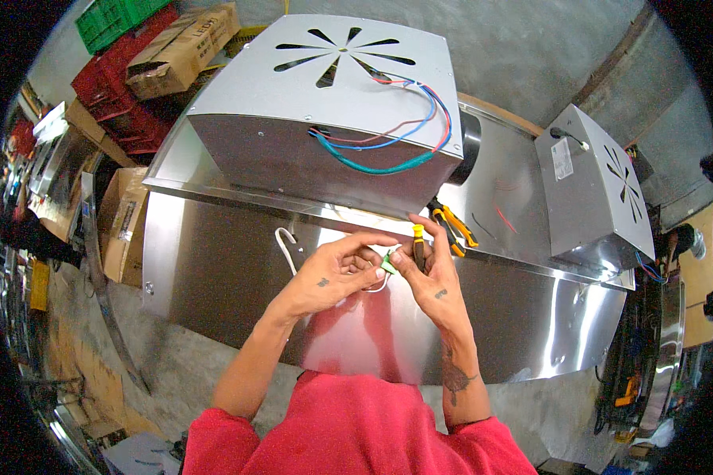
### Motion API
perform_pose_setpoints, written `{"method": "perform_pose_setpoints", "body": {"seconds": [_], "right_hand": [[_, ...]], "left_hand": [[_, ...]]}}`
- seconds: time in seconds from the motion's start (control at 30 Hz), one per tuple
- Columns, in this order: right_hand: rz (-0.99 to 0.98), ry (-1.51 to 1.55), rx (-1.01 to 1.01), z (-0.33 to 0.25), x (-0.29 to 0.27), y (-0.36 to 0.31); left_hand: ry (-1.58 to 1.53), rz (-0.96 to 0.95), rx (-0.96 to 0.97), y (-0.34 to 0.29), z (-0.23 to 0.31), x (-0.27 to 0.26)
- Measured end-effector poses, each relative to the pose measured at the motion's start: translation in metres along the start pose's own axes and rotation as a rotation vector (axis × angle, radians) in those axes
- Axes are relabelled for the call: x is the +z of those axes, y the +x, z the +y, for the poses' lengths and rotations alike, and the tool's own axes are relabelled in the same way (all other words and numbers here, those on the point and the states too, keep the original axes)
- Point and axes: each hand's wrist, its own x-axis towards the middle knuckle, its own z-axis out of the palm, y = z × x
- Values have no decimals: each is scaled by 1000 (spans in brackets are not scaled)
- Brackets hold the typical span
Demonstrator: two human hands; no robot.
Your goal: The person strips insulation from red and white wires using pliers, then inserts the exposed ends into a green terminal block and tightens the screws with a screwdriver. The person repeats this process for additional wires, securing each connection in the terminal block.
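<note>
Both hands are together above the front edge of a shiny steel panel (pixel 214 253). My left hand (pixel 337 269) pinches a small green and white piece (pixel 389 264) between thumb and fingers; its kind is too small to tell. A white cable (pixel 282 240) curves past this hand toward the piece. My right hand (pixel 432 281) has its fingers closed round a small yellow and black screwdriver (pixel 418 233), handle end up, and its thumb is at the green piece. The screwdriver's tip is hidden by the hand. Just beyond the right hand lie pliers with yellow and black handles (pixel 455 226).
A grey metal box (pixel 317 103) with slotted top and loose coloured wires (pixel 396 166) stands beyond my hands. A second box (pixel 590 190) is at the right. Wire scraps (pixel 505 219) lie between. Cardboard boxes (pixel 182 51) and red crates (pixel 111 87) are at the left.
</note>
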Motion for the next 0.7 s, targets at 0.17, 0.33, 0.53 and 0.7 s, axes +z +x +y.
{"method": "perform_pose_setpoints", "body": {"seconds": [0.17, 0.33, 0.53, 0.7], "right_hand": [[-33, -90, 12, -8, -4, -1], [214, -88, 95, 14, -13, -5], [136, 95, -10, 10, -10, 3], [155, 105, -112, -12, 0, 6]], "left_hand": [[179, -59, 108, 7, -20, -11], [73, -14, 276, 18, -43, -1], [1, -21, 274, 21, -29, -7], [-6, 25, 253, 11, -22, -5]]}}
